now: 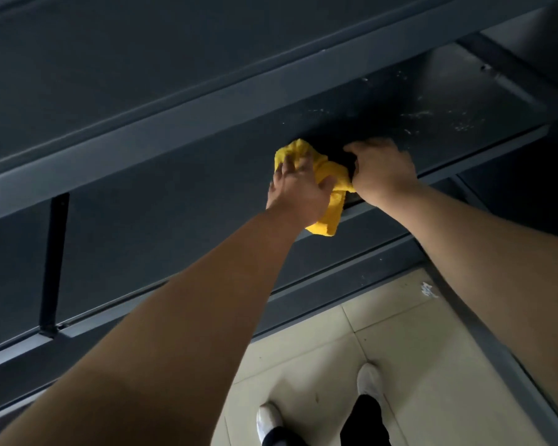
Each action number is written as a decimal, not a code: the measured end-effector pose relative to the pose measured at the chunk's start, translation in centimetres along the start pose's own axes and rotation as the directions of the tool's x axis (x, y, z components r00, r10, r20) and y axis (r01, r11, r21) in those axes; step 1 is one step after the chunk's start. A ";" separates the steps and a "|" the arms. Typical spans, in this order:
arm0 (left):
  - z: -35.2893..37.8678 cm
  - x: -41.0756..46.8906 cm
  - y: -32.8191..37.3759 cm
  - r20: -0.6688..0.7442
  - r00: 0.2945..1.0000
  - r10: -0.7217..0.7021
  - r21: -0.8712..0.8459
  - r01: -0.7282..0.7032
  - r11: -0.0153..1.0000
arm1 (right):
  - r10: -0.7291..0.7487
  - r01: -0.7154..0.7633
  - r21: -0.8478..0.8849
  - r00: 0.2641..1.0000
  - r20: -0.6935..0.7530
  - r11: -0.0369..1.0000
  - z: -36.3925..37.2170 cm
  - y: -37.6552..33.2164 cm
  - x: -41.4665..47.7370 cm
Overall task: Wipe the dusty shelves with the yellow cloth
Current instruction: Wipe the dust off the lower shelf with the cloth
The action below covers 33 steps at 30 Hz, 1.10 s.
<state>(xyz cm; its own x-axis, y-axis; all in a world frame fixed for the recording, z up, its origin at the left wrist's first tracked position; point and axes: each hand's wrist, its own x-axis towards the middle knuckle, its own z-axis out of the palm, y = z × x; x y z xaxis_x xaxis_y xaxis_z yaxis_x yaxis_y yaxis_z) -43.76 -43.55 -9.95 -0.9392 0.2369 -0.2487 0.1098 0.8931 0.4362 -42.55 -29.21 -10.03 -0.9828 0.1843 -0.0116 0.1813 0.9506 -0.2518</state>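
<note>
1. Upright strut: dark metal, far left, standing between the upper rail and the front edge of the shelf below.
2. Upper shelf: dark grey metal, running across the top of the view from lower left to upper right.
3. Shelf: dark grey metal, the next level down, carrying the cloth and both hands.
4. Left hand: arm bare and reaching up from the lower left. The fingers are spread and fairly straight, released rather than clenched, and press down on the cloth.
5. Yellow cloth: bunched, lying on the shelf near its front edge under the left hand, with one end hanging over that edge. Its right side touches the right hand.
6. Right hand: just beside the cloth on the shelf, with the fingers curled under. Whether they are grasping the cloth's corner, the shelf edge or nothing cannot be told.
7. Dust specks: pale and scattered on the shelf to the right of the hands.
8. Floor: beige tiles, lower right.
9. Left shoe and right shoe: white, on the tiles, with dark trouser legs above them.
10. White scrap: on the floor near the shelving's base.
</note>
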 end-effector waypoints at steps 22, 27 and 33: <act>1.9 10.3 -0.8 -0.215 0.948 -0.235 0.127 0.266 0.956 | -0.139 0.139 -0.044 0.990 -0.003 0.989 0.8 7.7 4.8; 1.8 13.3 0.1 -0.234 0.951 -0.201 0.132 0.235 0.963 | -0.131 0.130 -0.025 0.990 -0.050 0.991 0.8 9.3 4.7; 2.5 15.9 3.1 -0.198 0.973 -0.122 0.140 0.151 0.979 | -0.139 0.138 -0.013 0.985 -0.097 0.990 1.2 9.4 4.2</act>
<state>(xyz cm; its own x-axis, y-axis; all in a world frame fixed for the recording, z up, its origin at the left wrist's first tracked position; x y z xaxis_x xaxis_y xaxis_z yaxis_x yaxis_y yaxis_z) -57.50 -36.08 -14.66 -0.9913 0.0460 -0.1235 0.0112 0.9632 0.2684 -45.06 -19.75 -13.57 -0.9903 0.0737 0.1178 0.0438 0.9701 -0.2385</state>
